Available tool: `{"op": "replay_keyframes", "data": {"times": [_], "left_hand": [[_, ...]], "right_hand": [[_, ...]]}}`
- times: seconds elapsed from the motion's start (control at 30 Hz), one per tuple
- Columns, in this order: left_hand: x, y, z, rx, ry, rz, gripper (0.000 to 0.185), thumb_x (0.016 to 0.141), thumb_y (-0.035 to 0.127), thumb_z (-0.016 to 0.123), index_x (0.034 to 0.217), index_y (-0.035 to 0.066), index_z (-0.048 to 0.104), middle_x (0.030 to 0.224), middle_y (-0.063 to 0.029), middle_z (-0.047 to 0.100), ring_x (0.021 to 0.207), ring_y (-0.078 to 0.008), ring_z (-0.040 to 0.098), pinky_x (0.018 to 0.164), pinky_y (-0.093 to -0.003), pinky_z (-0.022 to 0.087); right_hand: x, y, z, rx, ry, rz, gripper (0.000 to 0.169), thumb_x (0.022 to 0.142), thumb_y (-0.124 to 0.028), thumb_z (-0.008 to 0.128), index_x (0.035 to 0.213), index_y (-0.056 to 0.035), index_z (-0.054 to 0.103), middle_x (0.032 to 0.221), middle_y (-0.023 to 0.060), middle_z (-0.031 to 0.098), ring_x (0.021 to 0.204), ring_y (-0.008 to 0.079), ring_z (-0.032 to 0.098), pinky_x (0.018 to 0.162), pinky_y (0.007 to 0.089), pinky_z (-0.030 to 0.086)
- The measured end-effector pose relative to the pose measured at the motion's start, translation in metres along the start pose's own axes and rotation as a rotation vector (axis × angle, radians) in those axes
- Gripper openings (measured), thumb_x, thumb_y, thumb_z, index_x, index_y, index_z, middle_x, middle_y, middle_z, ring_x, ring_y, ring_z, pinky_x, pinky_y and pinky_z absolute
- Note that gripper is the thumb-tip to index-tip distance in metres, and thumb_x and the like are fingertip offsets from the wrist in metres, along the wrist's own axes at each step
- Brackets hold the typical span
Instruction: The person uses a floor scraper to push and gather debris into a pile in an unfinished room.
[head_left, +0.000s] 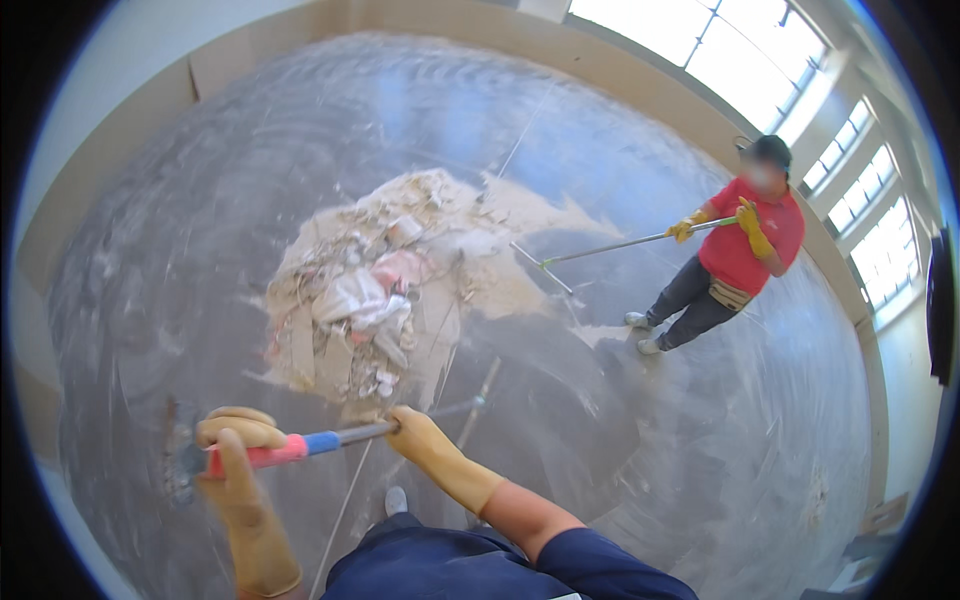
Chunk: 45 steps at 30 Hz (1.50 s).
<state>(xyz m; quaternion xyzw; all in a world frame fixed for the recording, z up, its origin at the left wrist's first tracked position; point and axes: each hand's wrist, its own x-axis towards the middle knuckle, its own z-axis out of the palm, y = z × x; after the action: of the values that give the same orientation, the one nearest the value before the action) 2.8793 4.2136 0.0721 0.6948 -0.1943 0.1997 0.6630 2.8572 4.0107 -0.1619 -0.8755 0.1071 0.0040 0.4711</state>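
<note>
Both my hands wear tan rubber gloves. My left hand (240, 450) grips the red end of a long-handled floor squeegee (322, 442), just beside its blue band. Farther along, my right hand (409, 431) is closed round the grey metal pole. Beyond it the pole runs to a blurred crosswise head on the floor, right of my hand. A large heap of debris (352, 300) lies in front of me, with pale dust, board scraps, white and pink plastic sheeting and crumpled pieces in it.
At the right a co-worker (757, 232) in yellow gloves holds another long-handled squeegee (622, 245), its head at the dust's edge. A blurred brush-like object (178, 457) lies beyond my left hand. Boxes or boards (881, 517) stand at lower right. Walls with windows bound the dusty floor.
</note>
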Motion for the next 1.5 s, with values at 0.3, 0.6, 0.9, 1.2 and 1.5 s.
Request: {"op": "replay_keyframes", "data": {"times": [0.3, 0.6, 0.9, 1.2, 1.5], "left_hand": [[-0.092, 0.058, 0.167, -0.713, -0.315, -0.143, 0.045, 0.102, 0.011, 0.044, 0.057, 0.009, 0.041, 0.047, -0.0006, 0.036, 0.045, -0.0133, 0.039, 0.045, -0.0284, 0.031], [-0.176, 0.125, 0.372, -0.811, -0.518, -0.303, 0.038, 0.104, 0.029, 0.054, 0.074, 0.006, 0.055, 0.050, 0.0002, 0.043, 0.035, -0.0075, 0.034, 0.035, -0.0243, 0.027], [-0.297, -0.002, 0.643, -0.353, -0.645, -0.329, 0.043, 0.095, 0.045, 0.061, 0.076, 0.008, 0.062, 0.050, 0.0039, 0.035, 0.039, -0.0095, 0.037, 0.039, -0.0260, 0.033], [-0.596, -0.072, 0.746, 0.033, -1.343, -0.199, 0.037, 0.099, 0.034, 0.057, 0.080, 0.002, 0.060, 0.065, -0.0069, 0.061, 0.058, -0.0174, 0.056, 0.062, -0.0333, 0.047], [-0.839, 0.025, 0.829, 0.367, -2.227, 0.072, 0.034, 0.090, 0.026, 0.068, 0.093, -0.008, 0.066, 0.073, -0.0116, 0.069, 0.069, -0.0216, 0.066, 0.069, -0.0388, 0.052]], "right_hand": [[-0.221, 0.116, -0.136, -0.153, 0.445, 0.043, 0.043, 0.090, -0.019, 0.066, 0.130, -0.0109, 0.055, 0.114, 0.0180, 0.064, 0.097, 0.0321, 0.066, 0.086, 0.0374, 0.053], [-0.643, 0.313, -0.126, 0.017, 0.670, 1.240, 0.045, 0.090, -0.037, 0.053, 0.126, -0.0122, 0.063, 0.124, 0.0165, 0.065, 0.118, 0.0370, 0.059, 0.099, 0.0450, 0.047], [-0.791, 0.379, 0.021, 0.512, 0.859, 1.388, 0.041, 0.089, -0.036, 0.052, 0.118, -0.0104, 0.066, 0.112, 0.0170, 0.069, 0.106, 0.0375, 0.064, 0.090, 0.0462, 0.050], [-0.886, 0.410, -0.196, 0.542, 1.441, 1.122, 0.037, 0.095, -0.028, 0.057, 0.125, -0.0076, 0.064, 0.103, 0.0067, 0.072, 0.088, 0.0153, 0.065, 0.082, 0.0323, 0.052], [-1.034, 0.396, -0.169, 0.978, 2.123, 1.196, 0.032, 0.097, -0.024, 0.059, 0.122, -0.0052, 0.065, 0.103, 0.0083, 0.071, 0.089, 0.0149, 0.065, 0.081, 0.0309, 0.052]]}}
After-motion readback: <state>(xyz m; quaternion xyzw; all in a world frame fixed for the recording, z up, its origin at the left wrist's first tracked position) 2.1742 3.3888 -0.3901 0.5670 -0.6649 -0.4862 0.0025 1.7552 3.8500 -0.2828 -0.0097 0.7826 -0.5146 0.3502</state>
